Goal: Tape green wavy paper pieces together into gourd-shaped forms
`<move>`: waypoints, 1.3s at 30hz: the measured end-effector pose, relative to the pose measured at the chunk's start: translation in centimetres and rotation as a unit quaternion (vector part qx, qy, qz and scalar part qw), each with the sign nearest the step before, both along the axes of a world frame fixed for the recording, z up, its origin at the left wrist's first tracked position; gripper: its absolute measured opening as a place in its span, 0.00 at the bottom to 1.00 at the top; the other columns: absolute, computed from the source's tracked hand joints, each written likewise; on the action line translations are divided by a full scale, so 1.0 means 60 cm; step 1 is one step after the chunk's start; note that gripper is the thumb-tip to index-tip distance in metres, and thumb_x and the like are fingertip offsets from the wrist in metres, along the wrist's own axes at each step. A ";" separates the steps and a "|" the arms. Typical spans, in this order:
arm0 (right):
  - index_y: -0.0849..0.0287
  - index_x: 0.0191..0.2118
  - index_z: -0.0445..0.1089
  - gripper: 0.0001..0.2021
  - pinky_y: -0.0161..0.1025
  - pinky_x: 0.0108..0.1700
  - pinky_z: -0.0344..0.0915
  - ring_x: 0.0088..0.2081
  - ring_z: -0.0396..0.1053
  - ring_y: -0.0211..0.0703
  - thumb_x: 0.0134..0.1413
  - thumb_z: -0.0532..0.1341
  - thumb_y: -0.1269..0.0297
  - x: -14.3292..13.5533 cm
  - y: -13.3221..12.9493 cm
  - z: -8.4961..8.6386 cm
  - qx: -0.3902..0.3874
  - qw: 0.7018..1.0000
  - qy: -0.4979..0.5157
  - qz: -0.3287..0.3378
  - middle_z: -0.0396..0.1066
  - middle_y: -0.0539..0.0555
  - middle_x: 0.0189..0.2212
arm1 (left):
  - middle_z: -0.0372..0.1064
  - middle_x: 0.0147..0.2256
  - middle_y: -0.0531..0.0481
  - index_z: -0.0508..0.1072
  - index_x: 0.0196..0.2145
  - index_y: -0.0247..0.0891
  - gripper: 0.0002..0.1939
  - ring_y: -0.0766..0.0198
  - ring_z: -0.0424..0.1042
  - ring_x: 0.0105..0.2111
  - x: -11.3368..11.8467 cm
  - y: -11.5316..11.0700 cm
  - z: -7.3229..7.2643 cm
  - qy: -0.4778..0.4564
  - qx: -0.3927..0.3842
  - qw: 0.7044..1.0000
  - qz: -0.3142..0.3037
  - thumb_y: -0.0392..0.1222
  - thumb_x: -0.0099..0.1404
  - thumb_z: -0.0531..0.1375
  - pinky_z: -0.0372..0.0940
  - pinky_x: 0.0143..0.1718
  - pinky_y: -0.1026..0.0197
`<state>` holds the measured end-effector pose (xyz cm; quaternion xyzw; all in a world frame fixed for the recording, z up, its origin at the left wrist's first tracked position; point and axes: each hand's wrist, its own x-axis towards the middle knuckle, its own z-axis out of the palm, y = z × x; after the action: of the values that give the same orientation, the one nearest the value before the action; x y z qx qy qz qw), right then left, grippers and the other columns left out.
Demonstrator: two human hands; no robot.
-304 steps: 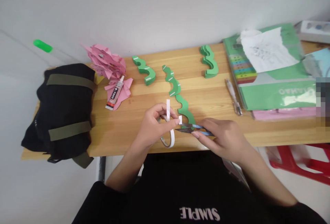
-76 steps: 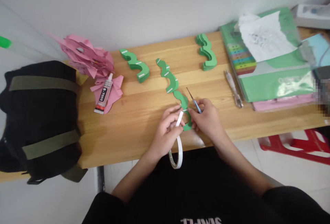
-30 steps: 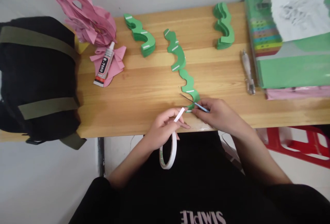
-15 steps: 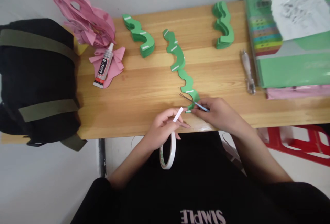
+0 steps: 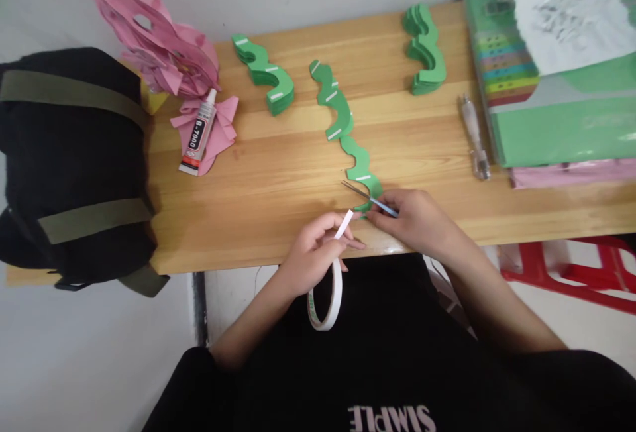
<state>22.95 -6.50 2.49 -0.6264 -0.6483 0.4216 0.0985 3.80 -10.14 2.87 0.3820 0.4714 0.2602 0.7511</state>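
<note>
My left hand is closed on a roll of white double-sided tape, which hangs below the palm over the table's front edge. A short free end of the tape sticks up past its thumb and fingers. My right hand grips slim tweezers with a blue body, their thin metal tips pointing left. Under the tweezers lies a wavy green cutout with white tape strips on it; the right fingertips are at its near end, partly hiding it. Another wavy green piece with strips touches its far end.
Green wavy stacks lie at back left and back right. A glue tube rests on pink pieces, beside a black bag. A clear pen-like tool lies by green packs. A red stool stands below.
The view has shifted slightly. My left hand, with the tape, and my right hand, with the tweezers, stay almost in place; the near end of the green cutout is a little more covered.
</note>
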 end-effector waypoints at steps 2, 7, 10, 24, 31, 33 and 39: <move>0.57 0.19 0.66 0.10 0.35 0.24 0.50 0.19 0.56 0.35 0.47 0.61 0.63 -0.004 -0.001 0.001 0.011 1.000 -0.019 -0.002 0.62 0.47 0.15 | 0.67 0.53 0.39 0.65 0.31 0.36 0.02 0.59 0.78 0.37 0.000 -0.002 -0.001 0.019 0.012 1.000 -0.012 0.34 0.58 0.55 0.68 0.23 0.68; 0.56 0.17 0.63 0.15 0.37 0.24 0.49 0.19 0.57 0.37 0.46 0.64 0.59 -0.012 0.004 0.012 -0.001 0.993 -0.117 -0.009 0.63 0.49 0.14 | 0.73 0.43 0.43 0.65 0.32 0.37 0.04 0.57 0.78 0.40 0.000 -0.007 -0.004 0.072 0.049 0.996 -0.027 0.32 0.59 0.53 0.67 0.25 0.68; 0.56 0.16 0.62 0.16 0.37 0.23 0.49 0.18 0.57 0.37 0.45 0.65 0.56 -0.003 0.010 0.017 -0.027 0.991 -0.128 -0.004 0.62 0.49 0.14 | 0.71 0.49 0.42 0.66 0.32 0.36 0.02 0.58 0.78 0.40 0.000 -0.006 -0.004 0.073 0.044 0.996 -0.028 0.33 0.60 0.54 0.68 0.25 0.68; 0.56 0.28 0.72 0.13 0.36 0.29 0.58 0.25 0.60 0.38 0.47 0.63 0.50 -0.003 -0.003 0.050 -0.044 0.962 0.253 -0.096 0.66 0.49 0.21 | 0.74 0.37 0.45 0.68 0.30 0.34 0.07 0.63 0.77 0.24 0.010 0.022 0.010 -0.151 -0.030 0.988 -0.002 0.37 0.52 0.60 0.61 0.13 0.71; 0.56 0.25 0.69 0.11 0.33 0.25 0.53 0.22 0.53 0.33 0.51 0.63 0.56 -0.001 -0.015 0.069 -0.004 0.968 0.243 -0.057 0.58 0.46 0.18 | 0.71 0.26 0.51 0.71 0.30 0.34 0.06 0.70 0.70 0.17 0.025 0.017 0.039 -0.070 -0.009 0.998 0.005 0.38 0.52 0.59 0.57 0.14 0.71; 0.56 0.25 0.69 0.11 0.34 0.25 0.54 0.23 0.54 0.34 0.51 0.63 0.56 0.004 -0.019 0.073 0.009 0.972 0.229 -0.056 0.59 0.47 0.19 | 0.72 0.27 0.50 0.71 0.31 0.33 0.07 0.73 0.67 0.15 0.026 0.015 0.043 -0.045 -0.005 0.999 0.002 0.39 0.53 0.59 0.54 0.12 0.71; 0.56 0.26 0.71 0.14 0.35 0.24 0.57 0.24 0.59 0.37 0.49 0.65 0.50 0.013 -0.015 0.086 0.060 0.978 0.187 -0.075 0.65 0.50 0.21 | 0.71 0.28 0.54 0.66 0.34 0.36 0.11 0.78 0.59 0.11 0.024 0.010 0.034 -0.049 0.001 0.998 0.042 0.42 0.55 0.63 0.49 0.10 0.72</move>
<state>23.70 -7.41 7.65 -0.5764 -0.5935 0.4832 0.2864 5.25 -9.53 4.90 0.3493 0.4493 0.3108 0.7613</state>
